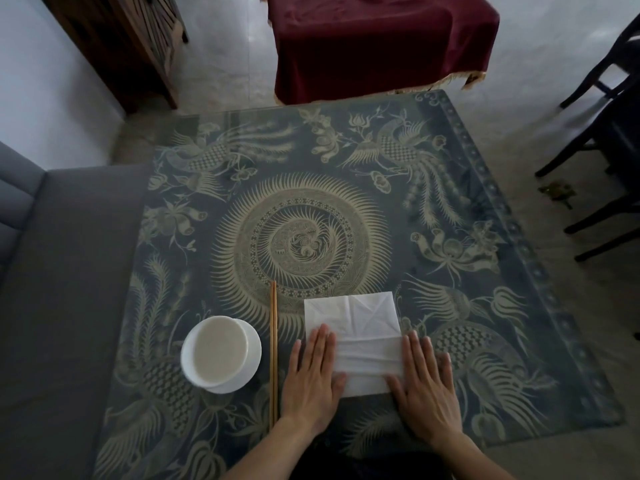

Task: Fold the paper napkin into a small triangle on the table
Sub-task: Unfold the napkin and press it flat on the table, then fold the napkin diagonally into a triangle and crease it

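Note:
A white paper napkin (356,327) lies flat and unfolded on the near part of the table (346,161), with crease lines across it. My left hand (313,379) rests palm down on its left edge, fingers straight and together. My right hand (424,382) lies flat on its right edge in the same way. Both thumbs press the napkin's near corners. Neither hand holds anything.
A pair of wooden chopsticks (273,351) lies just left of my left hand. A white bowl (220,353) stands further left. A grey sofa (62,271) borders the table's left side, dark chairs (602,140) stand at the right, and a maroon-covered table (377,39) sits beyond.

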